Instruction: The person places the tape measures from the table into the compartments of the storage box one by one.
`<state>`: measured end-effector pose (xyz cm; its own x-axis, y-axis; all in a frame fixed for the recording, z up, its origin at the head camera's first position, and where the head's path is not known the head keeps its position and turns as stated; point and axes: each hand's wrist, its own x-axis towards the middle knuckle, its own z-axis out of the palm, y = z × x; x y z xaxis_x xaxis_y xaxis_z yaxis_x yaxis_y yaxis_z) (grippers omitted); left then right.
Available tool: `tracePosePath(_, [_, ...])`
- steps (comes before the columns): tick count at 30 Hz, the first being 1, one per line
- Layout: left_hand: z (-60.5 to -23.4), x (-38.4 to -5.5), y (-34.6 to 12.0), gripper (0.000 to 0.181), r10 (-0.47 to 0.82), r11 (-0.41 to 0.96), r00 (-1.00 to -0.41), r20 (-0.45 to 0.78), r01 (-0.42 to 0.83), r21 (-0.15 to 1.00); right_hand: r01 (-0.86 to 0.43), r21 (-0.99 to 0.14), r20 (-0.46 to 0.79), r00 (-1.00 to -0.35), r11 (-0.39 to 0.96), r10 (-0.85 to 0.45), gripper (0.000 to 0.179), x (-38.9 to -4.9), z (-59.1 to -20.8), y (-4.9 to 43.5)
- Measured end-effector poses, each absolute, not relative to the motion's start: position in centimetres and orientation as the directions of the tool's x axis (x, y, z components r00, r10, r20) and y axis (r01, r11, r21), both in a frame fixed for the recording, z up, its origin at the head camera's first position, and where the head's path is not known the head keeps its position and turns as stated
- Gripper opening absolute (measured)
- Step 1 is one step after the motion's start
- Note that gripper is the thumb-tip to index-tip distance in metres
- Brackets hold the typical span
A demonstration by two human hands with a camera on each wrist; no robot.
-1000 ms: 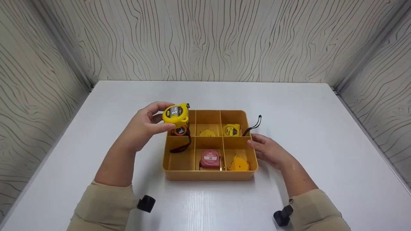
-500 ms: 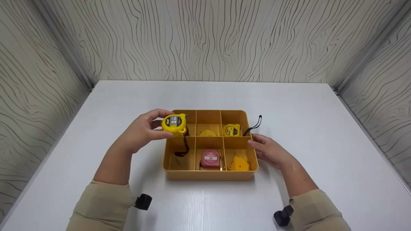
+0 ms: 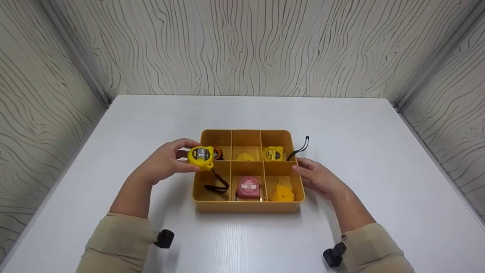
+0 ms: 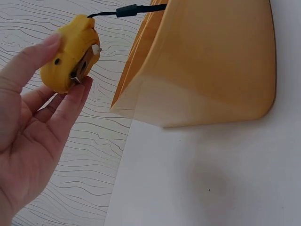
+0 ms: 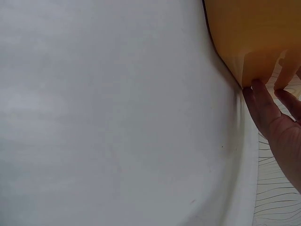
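My left hand (image 3: 166, 161) pinches a yellow tape measure (image 3: 201, 157) between thumb and fingers, above the left side of a tan divided box (image 3: 248, 207). A black wrist strap (image 3: 218, 187) hangs from the tape measure over the front left compartment. In the left wrist view, the yellow tape measure (image 4: 68, 56) is seen edge-on, beyond the box's outer wall (image 4: 211, 61). On the opposite side, my right hand (image 3: 318, 178) touches the box's right wall with its fingertips. The right wrist view has those fingers (image 5: 263, 103) extended against the wall, low near the table.
Inside the box lie a pink tape measure (image 3: 248, 187), an orange-yellow one (image 3: 282, 193), a yellow one (image 3: 273, 153) with its strap (image 3: 301, 148) over the rim, a pale yellow thing (image 3: 245, 157) and a partly hidden black-and-orange tape measure (image 3: 217, 153). A white table (image 3: 242, 242) lies underneath.
My left hand has brought the yellow tape measure toward me and slightly left, from over the back left compartment to the box's left edge. The strap swings along. The right hand stays put.
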<state>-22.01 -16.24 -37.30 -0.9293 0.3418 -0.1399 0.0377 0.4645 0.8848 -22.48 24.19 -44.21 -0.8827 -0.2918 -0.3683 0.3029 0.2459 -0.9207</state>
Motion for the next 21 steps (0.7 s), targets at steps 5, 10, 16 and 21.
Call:
tracePosePath(5, [-37.6,-22.1,-16.3,0.060,0.347,0.492,-0.924,-0.158,0.037,0.870,0.299,-0.922,-0.365,-0.883,0.248,-0.294,0.064,-22.5,-44.3,24.3])
tracePosePath(10, [-38.0,-22.1,-16.3,0.061,0.353,0.512,-0.921,-0.166,0.042,0.858,0.298,-0.919,-0.367,-0.885,0.257,-0.287,0.065,-22.5,-44.2,24.3])
tracePosePath(16, [-38.8,-22.1,-16.7,0.061,0.356,0.534,-0.918,-0.173,0.048,0.844,0.303,-0.920,-0.369,-0.883,0.248,-0.291,0.064,-22.5,-44.3,24.2])
tracePosePath(21, [-39.2,-22.1,-16.9,0.060,0.359,0.550,-0.917,-0.173,0.058,0.833,0.298,-0.921,-0.365,-0.884,0.249,-0.292,0.063,-22.5,-44.3,24.2])
